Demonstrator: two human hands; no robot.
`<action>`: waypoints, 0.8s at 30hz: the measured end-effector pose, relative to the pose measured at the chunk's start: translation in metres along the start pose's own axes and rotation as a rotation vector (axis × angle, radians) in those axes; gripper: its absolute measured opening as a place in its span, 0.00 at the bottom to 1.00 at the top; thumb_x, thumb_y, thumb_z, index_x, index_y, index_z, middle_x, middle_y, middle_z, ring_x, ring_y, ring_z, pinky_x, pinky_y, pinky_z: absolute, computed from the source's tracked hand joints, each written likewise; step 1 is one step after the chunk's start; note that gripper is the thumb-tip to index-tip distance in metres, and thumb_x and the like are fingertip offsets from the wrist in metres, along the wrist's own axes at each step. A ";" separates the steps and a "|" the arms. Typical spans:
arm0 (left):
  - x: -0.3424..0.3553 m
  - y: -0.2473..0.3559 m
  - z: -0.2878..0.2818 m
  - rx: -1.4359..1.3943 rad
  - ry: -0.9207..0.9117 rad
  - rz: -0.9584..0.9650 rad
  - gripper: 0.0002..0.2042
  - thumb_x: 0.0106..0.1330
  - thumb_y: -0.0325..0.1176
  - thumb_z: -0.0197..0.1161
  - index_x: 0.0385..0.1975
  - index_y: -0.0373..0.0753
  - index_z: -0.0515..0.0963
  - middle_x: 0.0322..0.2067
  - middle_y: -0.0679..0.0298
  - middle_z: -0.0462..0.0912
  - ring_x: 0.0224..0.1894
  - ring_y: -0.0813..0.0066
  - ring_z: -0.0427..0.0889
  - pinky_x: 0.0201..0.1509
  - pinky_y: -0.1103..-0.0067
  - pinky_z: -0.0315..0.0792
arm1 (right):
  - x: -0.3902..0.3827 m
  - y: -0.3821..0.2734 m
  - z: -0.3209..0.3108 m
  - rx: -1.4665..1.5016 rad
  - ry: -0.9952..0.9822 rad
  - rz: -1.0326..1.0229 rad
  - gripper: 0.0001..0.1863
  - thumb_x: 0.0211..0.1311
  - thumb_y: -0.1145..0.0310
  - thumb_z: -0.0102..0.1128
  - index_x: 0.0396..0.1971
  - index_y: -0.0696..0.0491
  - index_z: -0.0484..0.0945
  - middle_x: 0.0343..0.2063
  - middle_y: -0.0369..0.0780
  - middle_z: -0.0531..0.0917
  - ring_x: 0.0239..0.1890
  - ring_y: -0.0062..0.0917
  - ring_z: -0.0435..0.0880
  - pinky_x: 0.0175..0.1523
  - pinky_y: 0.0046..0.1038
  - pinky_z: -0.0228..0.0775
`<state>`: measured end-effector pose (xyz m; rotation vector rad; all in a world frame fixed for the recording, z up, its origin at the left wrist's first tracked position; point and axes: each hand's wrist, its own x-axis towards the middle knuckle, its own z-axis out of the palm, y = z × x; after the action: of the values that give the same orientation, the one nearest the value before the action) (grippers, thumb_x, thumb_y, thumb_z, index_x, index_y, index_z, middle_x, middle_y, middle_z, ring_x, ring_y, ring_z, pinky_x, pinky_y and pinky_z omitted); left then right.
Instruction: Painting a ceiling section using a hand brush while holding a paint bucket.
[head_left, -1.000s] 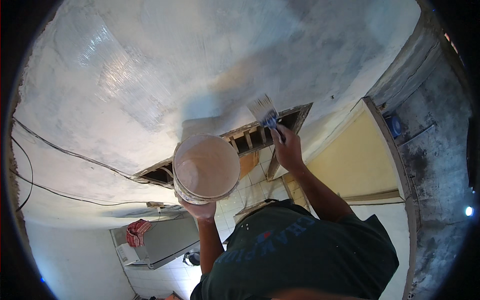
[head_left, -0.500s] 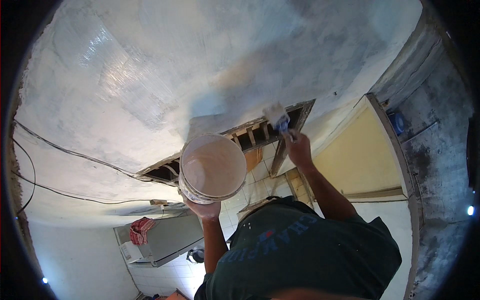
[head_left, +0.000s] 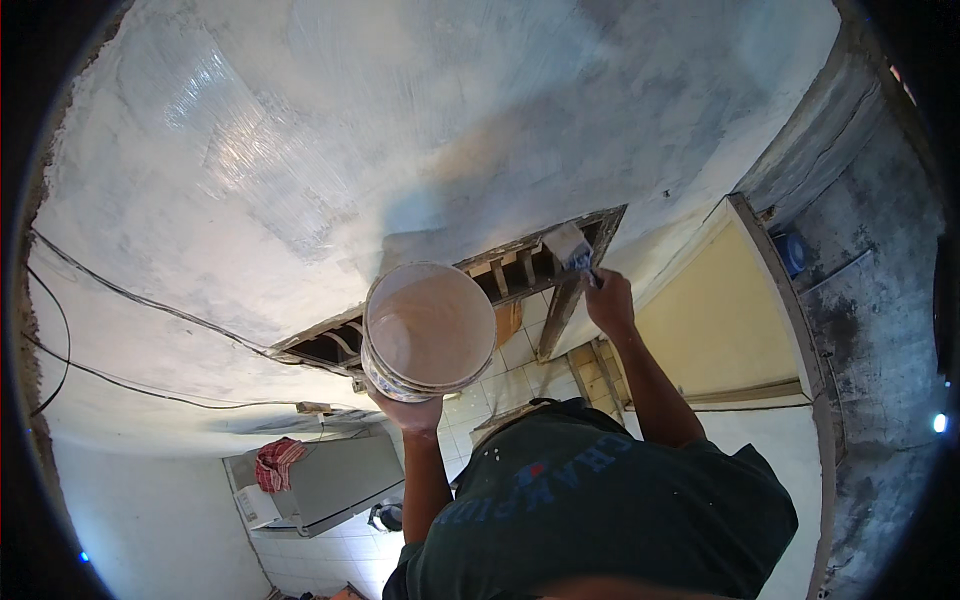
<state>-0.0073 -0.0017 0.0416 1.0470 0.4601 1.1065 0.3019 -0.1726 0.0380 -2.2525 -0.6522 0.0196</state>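
My left hand holds up a round white bucket from below, its mouth tilted toward me. Pale paint coats the inside of the bucket. To the right, my right hand is closed on the handle of a wide paintbrush. The brush head is whitish and lies over the upper right part of a wooden-framed opening, close to the wall. Whether its bristles touch the wall I cannot tell. Wet, shiny strokes show on the wall's upper left.
A dark slatted opening runs behind the bucket. Loose black cables cross the wall at left. Below them stands a grey refrigerator with a red cloth on it. A yellow panel fills the right side, beside a blue container.
The paintbrush has shifted slightly right and down, off the wall edge and over the opening's frame, as my right hand moved right. The bucket stays nearly in place.
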 end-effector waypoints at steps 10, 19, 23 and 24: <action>-0.009 0.018 0.030 -0.370 0.037 -0.221 0.43 0.63 0.48 0.66 0.73 0.44 0.50 0.70 0.56 0.57 0.70 0.58 0.63 0.71 0.57 0.64 | 0.036 -0.058 0.011 0.178 0.190 -0.146 0.16 0.71 0.61 0.55 0.34 0.61 0.80 0.27 0.55 0.82 0.32 0.53 0.82 0.37 0.42 0.70; -0.020 0.007 -0.013 0.295 0.028 0.200 0.44 0.55 0.32 0.74 0.71 0.40 0.54 0.66 0.53 0.63 0.65 0.58 0.71 0.65 0.60 0.73 | -0.028 -0.058 0.004 0.034 -0.219 0.083 0.18 0.71 0.59 0.54 0.41 0.60 0.80 0.35 0.57 0.83 0.42 0.56 0.81 0.46 0.50 0.71; -0.024 0.012 -0.023 -0.103 0.125 -0.062 0.43 0.57 0.36 0.73 0.71 0.40 0.55 0.67 0.55 0.64 0.65 0.61 0.70 0.67 0.62 0.70 | -0.018 -0.114 -0.002 0.246 0.049 -0.269 0.13 0.71 0.63 0.56 0.36 0.60 0.79 0.21 0.50 0.80 0.25 0.46 0.80 0.33 0.39 0.69; -0.024 0.012 -0.028 -0.247 0.137 -0.100 0.42 0.57 0.34 0.72 0.71 0.39 0.55 0.67 0.54 0.64 0.65 0.60 0.71 0.65 0.61 0.72 | -0.015 -0.125 0.004 0.330 0.078 -0.337 0.13 0.71 0.64 0.56 0.35 0.60 0.79 0.19 0.47 0.78 0.23 0.39 0.78 0.31 0.36 0.68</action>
<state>-0.0447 -0.0091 0.0348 0.7276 0.4663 1.1180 0.2321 -0.1052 0.1187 -1.7989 -0.9073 -0.1179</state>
